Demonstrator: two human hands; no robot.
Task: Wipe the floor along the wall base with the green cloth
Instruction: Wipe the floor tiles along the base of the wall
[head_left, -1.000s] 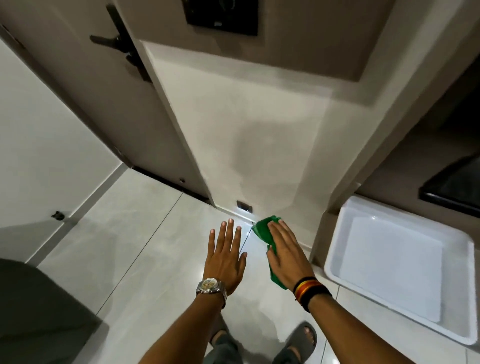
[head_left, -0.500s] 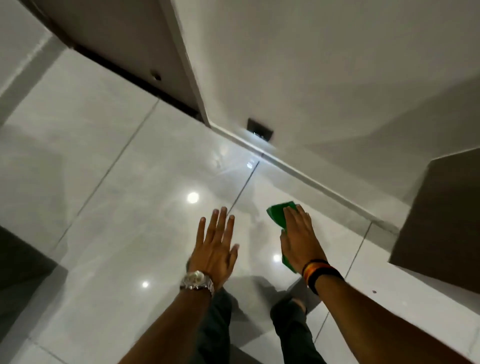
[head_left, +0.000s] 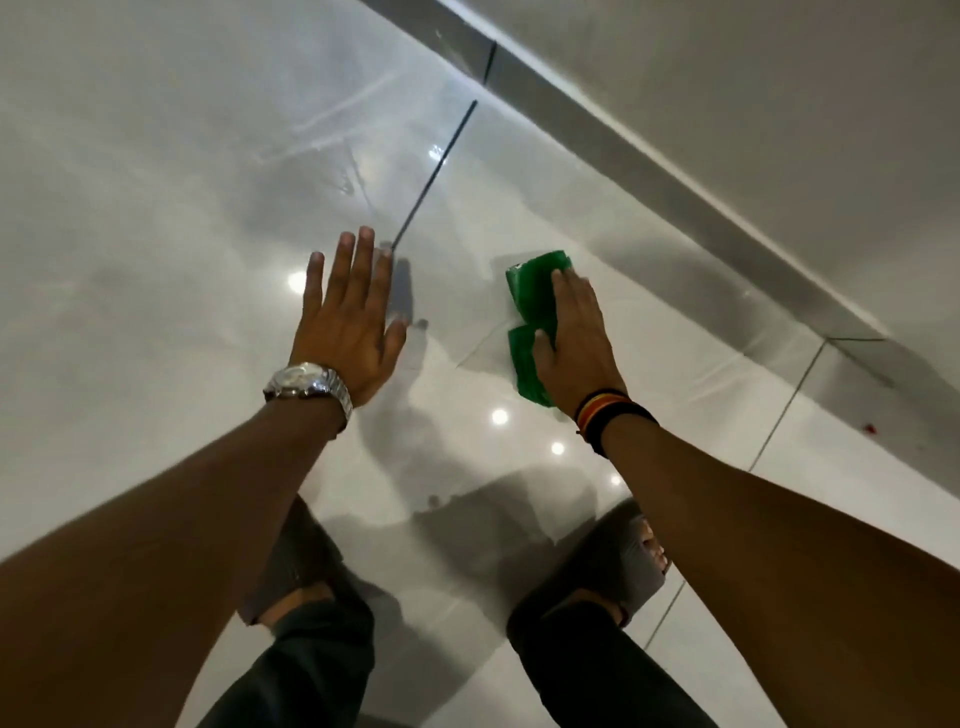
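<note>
The right hand (head_left: 574, 338) lies flat on the green cloth (head_left: 532, 312), palm down, fingers extended and pressing the folded cloth onto the glossy pale floor (head_left: 182, 208); the thumb rests across the cloth's near part, and green shows at the fingertips and along the hand's 9 o'clock side; the grasp is a flat press rather than a clenched fist. The cloth sits on the tile near the wall base (head_left: 649, 171), which runs as a grey strip from 12 o'clock down toward 3 o'clock; a band of bare tile separates cloth and strip. Striped bands (head_left: 610, 415) circle the right wrist.

The left hand (head_left: 348, 317) is at 9 o'clock of the cloth, well apart from it, fingers released and spread straight, holding nothing; whether the palm touches the floor I cannot tell. A silver wristwatch (head_left: 309, 387) sits on that wrist. A dark grout line (head_left: 436, 171) runs from the left fingertips toward 1 o'clock; ceiling lights reflect as bright spots on the tile. At 6 o'clock, two feet in grey sandals (head_left: 639, 561) and dark trouser legs (head_left: 311, 665) show between the forearms.
</note>
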